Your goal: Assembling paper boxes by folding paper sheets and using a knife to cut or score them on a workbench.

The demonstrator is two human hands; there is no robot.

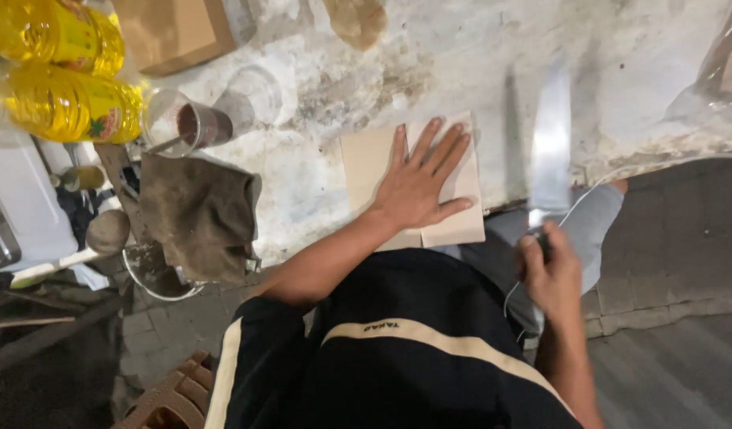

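Two hands are at work over the near edge of the counter. Nearest, the right hand is clenched around the dark handle of a large knife, its grip closed tight, wrist low beside the person's body, so that the broad, bright blade runs away from the body over the counter edge. The blade is blurred, and whether it touches the surface cannot be told. A thin white cord curves past that hand.

Just beyond, the left hand lies flat and released, fingers spread, palm pressing down a pale, folded sheet of cardboard that sits at the counter's front edge and overhangs it slightly. The forearm reaches in from lower left, elbow bent.

To do this well, I judge the flat hand should keep even pressure and stay well apart from the blade's line, with the knife held steady.

Further left, a brown cloth drapes over a bucket rim. Beyond it stand a clear glass holding dark liquid and two bottles of yellow oil. A brown box lies at the far edge.
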